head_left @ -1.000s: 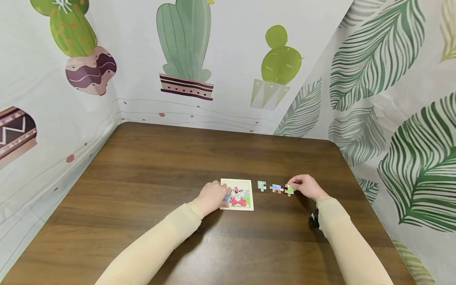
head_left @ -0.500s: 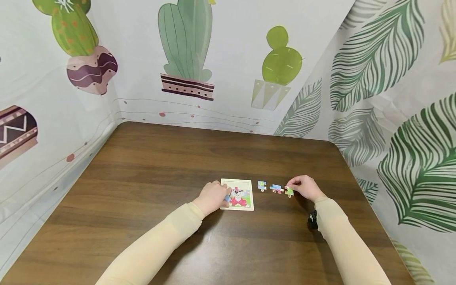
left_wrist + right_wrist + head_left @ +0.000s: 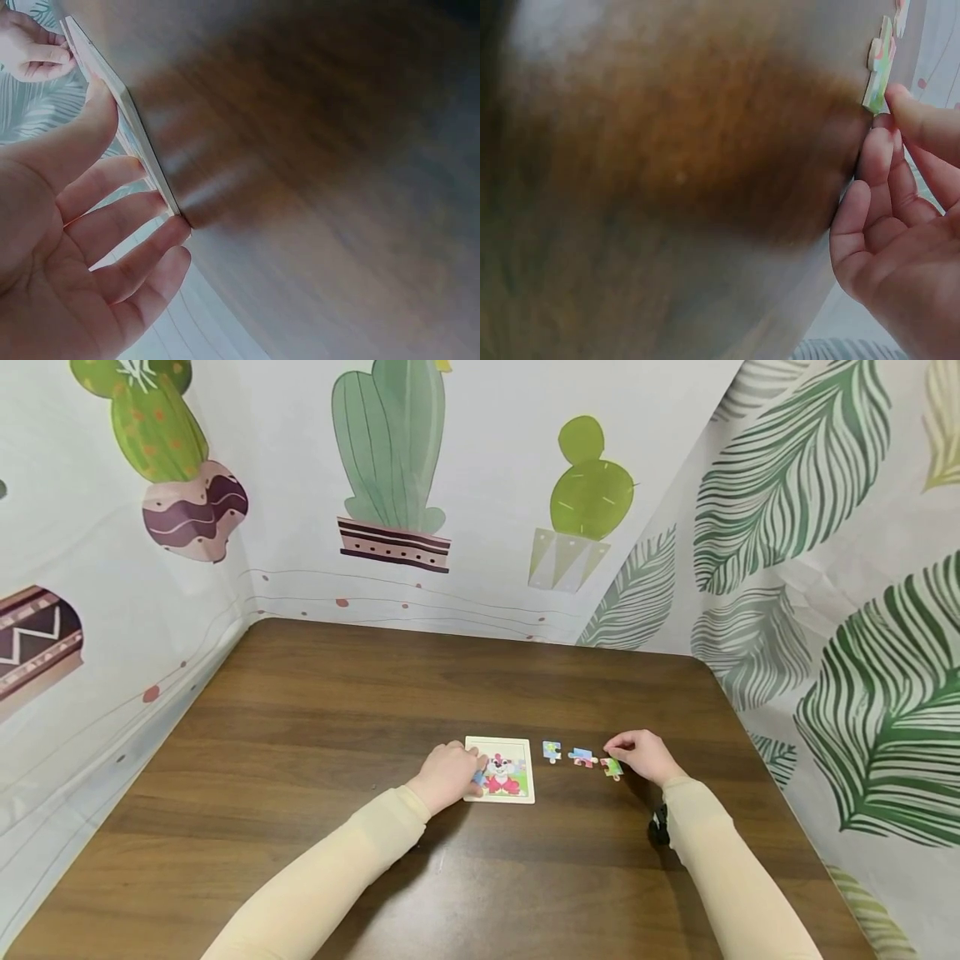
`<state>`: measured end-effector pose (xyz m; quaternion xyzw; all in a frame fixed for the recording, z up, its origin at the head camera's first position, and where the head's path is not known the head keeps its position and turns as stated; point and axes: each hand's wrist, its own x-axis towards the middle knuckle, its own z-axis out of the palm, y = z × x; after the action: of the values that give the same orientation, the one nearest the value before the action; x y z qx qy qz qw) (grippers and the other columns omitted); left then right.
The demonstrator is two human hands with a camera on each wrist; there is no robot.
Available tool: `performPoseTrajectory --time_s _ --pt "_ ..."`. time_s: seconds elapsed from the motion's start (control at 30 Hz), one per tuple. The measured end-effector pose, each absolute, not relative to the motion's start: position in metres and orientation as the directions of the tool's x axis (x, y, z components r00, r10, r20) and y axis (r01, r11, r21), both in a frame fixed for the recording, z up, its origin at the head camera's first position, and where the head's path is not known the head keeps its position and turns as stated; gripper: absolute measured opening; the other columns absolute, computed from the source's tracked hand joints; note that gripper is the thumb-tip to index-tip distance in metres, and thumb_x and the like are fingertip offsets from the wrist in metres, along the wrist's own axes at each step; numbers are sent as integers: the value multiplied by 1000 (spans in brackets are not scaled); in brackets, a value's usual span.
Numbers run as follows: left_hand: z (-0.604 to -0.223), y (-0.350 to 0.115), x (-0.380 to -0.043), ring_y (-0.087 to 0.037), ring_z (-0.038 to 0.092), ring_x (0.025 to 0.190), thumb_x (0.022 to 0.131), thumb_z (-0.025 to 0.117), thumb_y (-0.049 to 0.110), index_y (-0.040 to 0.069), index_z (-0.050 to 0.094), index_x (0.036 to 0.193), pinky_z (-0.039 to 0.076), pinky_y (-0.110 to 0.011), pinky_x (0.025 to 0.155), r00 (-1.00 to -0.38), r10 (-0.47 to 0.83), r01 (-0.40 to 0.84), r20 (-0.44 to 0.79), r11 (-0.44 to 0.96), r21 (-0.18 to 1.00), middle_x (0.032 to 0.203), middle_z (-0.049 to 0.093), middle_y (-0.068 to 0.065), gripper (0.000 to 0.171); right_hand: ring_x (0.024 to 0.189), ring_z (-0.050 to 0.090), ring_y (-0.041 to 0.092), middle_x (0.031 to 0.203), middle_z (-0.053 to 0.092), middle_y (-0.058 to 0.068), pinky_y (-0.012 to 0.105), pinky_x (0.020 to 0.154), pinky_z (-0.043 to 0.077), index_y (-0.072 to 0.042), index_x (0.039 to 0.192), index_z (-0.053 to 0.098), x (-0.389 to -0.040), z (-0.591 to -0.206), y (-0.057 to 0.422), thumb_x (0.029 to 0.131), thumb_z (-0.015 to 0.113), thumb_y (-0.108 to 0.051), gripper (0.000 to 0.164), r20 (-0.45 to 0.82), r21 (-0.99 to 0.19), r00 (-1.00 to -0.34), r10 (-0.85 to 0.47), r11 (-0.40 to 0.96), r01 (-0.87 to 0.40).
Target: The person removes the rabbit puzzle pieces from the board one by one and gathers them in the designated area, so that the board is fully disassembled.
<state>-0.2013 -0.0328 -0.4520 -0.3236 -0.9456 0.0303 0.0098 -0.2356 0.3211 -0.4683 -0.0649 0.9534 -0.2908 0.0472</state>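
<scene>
A small square jigsaw board (image 3: 531, 789), with a pale rim and a cartoon animal in red, lies on the table. My left hand (image 3: 444, 774) rests at its left edge, thumb and fingertips touching it, a blue patch showing between them. In the left wrist view the fingers (image 3: 112, 217) reach the board's edge. To the right, my right hand (image 3: 643, 756) pinches the edge of a green puzzle piece (image 3: 612, 767) between thumb and fingertips. The right wrist view has the thumb (image 3: 900, 97) against this piece (image 3: 880, 71), other fingers loosely bent.
Two more loose pieces lie between board and right hand: a blue one with yellow (image 3: 552, 750) and a blue-and-red one (image 3: 581, 757). The brown wooden table (image 3: 360, 693) meets a cactus-printed cloth wall (image 3: 487, 577) at the back and leaf-printed cloth (image 3: 795, 568) on the right.
The green piece has turned a little and shifted slightly toward the person, with my right fingertips at its far edge. My left hand and the board have stayed in place.
</scene>
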Motion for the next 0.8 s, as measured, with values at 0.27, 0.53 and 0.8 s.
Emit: performPoseTrajectory --time_s 0.27,0.53,0.8 --pt "-456 -32 -206 -23 61 80 74 69 51 21 68 111 51 -35 68 -781 625 621 6 778 -92 91 66 2 47 79 59 19 92 70 10 34 73 47 -4 95 73 -240 -465 294 89 66 -14 14 30 -593 -984 -175 790 -159" --pt "-455 -32 -209 -25 61 91 75 69 49 21 67 120 51 -36 77 -801 597 598 -37 802 1 113 67 0 53 57 56 15 87 68 8 29 52 48 -6 96 72 -249 -461 246 89 66 -14 13 -4 -663 -975 -221 730 -163" --pt "-454 -32 -207 -25 60 92 74 70 48 21 67 121 51 -37 78 -814 580 579 -39 815 36 120 65 -1 54 70 55 13 86 68 3 25 62 47 -9 93 73 -248 -464 203 87 68 -15 10 -10 -667 -956 -294 714 -213"
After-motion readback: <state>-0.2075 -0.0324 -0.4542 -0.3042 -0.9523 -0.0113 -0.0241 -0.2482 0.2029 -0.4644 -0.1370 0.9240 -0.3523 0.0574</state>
